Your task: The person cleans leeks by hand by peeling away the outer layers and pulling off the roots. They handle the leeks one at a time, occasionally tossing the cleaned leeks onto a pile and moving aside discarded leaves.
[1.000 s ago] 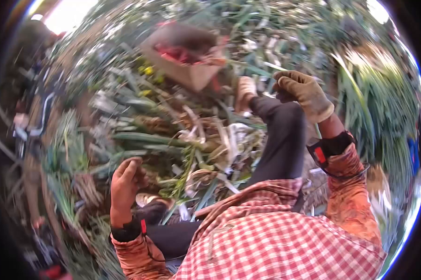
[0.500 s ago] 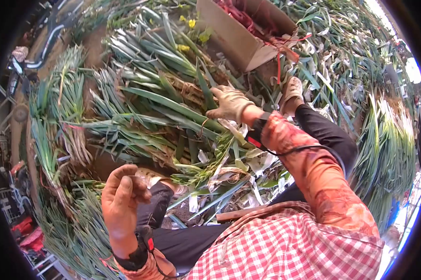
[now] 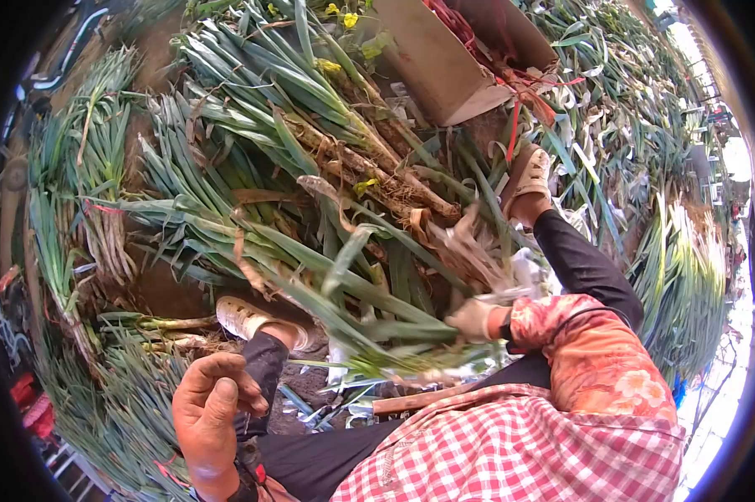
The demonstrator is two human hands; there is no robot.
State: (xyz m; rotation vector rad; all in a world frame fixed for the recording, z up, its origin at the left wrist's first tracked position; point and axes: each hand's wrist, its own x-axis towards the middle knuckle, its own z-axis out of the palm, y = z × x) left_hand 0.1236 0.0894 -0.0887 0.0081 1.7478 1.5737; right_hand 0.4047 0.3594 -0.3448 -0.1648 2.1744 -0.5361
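Note:
My right hand (image 3: pixel 475 320), in a pale glove, is closed around long green onions (image 3: pixel 369 305) low in front of my body. Their leaves fan out to the left, and the nearer ones are smeared by motion. My left hand (image 3: pixel 218 397) is bare and raised above the left knee. Its fingers are loosely bent, the thumb stands apart, and I see nothing in it. A large heap of untrimmed green onions (image 3: pixel 260 117) with brown dry leaves lies in front of me.
A cardboard box (image 3: pixel 427 67) with red ties stands beyond the heap. Tied bunches (image 3: pixel 101 167) lie at the left, another bunch (image 3: pixel 687 276) at the right. Leaf scraps (image 3: pixel 603 125) cover the ground. My shoes (image 3: pixel 248 318) flank the heap; a wooden strip (image 3: pixel 419 400) lies near my lap.
My right hand has come from the heap down towards my lap, closed on green onions, drawing them along. The left hand has shifted slightly down; the view has moved a little.

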